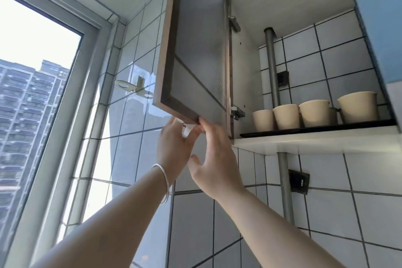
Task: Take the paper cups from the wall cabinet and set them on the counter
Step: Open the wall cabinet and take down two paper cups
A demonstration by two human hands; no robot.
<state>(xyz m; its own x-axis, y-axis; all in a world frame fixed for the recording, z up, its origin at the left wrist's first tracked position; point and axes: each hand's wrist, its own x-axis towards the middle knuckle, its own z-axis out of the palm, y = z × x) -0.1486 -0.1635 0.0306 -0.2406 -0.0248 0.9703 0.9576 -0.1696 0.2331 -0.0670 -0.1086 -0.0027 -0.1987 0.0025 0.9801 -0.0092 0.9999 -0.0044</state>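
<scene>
Several beige paper cups (314,113) stand upright in a row on a dark tray (304,131) on the wall cabinet's bottom shelf. The cabinet door (195,50) with its frosted panel is swung open to the left. My left hand (176,143), with a silver bangle on the wrist, is cupped under the door's lower edge around a small white handle (187,129). My right hand (214,159) is beside it, fingertips touching the same lower edge, fingers apart. Both hands are well left of the cups. The counter is out of view.
A grey pipe (272,67) runs vertically through the cabinet behind the cups and continues below it. A black socket (299,181) sits on the tiled wall under the shelf. A large window (32,93) fills the left; a metal wall hook (128,86) sticks out beside the door.
</scene>
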